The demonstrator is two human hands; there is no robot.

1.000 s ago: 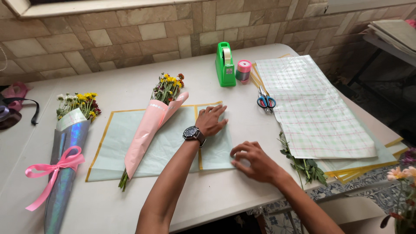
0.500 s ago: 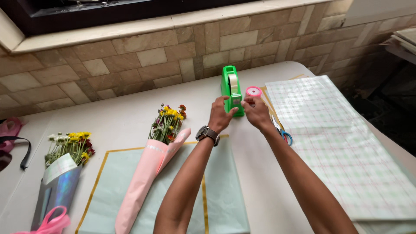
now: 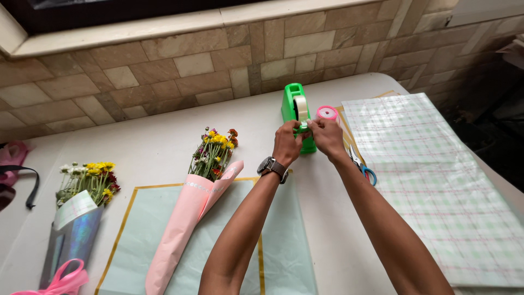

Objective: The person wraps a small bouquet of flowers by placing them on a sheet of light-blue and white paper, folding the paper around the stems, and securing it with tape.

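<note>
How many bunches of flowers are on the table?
2. The pink-wrapped bouquet lies on the pale green paper near the middle. The shiny silver-wrapped bouquet with a pink ribbon lies at the far left. More could be outside the picture.

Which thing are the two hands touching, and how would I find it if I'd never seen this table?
Look at the far edge of the white table, just below the tan brick wall. There the left hand and right hand meet at a green tape dispenser. It is the only bright green thing, standing upright beside a small pink ribbon spool.
</note>
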